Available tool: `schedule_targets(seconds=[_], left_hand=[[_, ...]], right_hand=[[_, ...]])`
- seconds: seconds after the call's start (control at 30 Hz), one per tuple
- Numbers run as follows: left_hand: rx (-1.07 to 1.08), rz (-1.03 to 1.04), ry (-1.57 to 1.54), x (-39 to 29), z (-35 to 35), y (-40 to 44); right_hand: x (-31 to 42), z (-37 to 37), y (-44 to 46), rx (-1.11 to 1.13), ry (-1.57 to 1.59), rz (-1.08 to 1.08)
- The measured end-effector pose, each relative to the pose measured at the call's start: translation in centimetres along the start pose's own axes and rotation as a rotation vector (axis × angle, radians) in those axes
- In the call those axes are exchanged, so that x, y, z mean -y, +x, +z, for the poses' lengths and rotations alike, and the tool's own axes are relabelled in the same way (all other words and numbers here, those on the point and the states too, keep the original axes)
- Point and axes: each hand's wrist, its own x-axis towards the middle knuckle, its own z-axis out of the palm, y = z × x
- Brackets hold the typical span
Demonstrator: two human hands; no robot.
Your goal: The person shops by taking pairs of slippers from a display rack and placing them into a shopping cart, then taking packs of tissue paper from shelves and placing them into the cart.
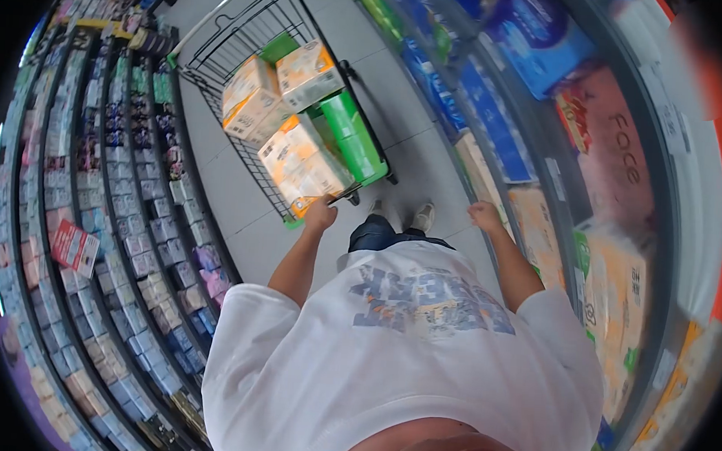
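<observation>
My left hand [321, 214] is closed on the near rim of a shopping cart [276, 205], a black wire basket with green plastic parts. Inside the cart, close to that hand, lies a white-and-orange tissue pack [301, 161]. Two similar packs, one at the left [253, 97] and one farther back [309, 74], sit beyond it. A green panel [351, 135] fills the cart's right side. My right hand [486, 216] hangs beside the right-hand shelf with its fingers curled in, and I see nothing in it.
Shelves of small packets [140, 238] line the left, with a red-and-white tag [75, 248]. On the right shelves are blue packs [497, 118], a pink pack marked "FACE" [610, 149] and orange tissue packs [614, 308]. Grey floor tiles [410, 142] run between.
</observation>
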Motion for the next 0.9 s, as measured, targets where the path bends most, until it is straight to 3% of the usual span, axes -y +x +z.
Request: schedule_targets(seconds=[0.13,0.2,0.27,0.3,0.37,0.57,0.77,0.9], left_hand=[[0.155,0.013,0.251,-2.7,-1.4,2.7],[0.106,0.196,0.272,-3.5,-0.4,3.9],[0.058,0.276,0.164,-5.1,-0.1,3.7],[0.005,0.343,0.051,-5.6,0.0,3.7],[0.040,0.362,0.070,-5.9,0.1,4.3],[0.237,0.516,0.174,-4.4,-2.3,8.1],[0.266,0.712,0.377,-6.7,-1.2,9.1],[0.284,0.785,0.467,-7.2,-1.1,8.4]], right_hand=[[-1.7,0.0,-1.5,0.011,0.044,0.112],[-4.3,-0.3,-2.0,0.038,0.039,0.180],[-10.1,1.3,-1.4,0.064,-0.348,-0.092],[-8.2,1.6,-3.4,0.046,-0.342,-0.081],[-2.1,2.4,-8.0,-0.118,0.196,0.442],[-1.7,8.7,-10.2,-0.167,0.229,0.356],[2.7,13.9,-13.4,-0.465,0.172,0.162],[3.7,15.2,-18.4,-0.557,0.283,0.232]])
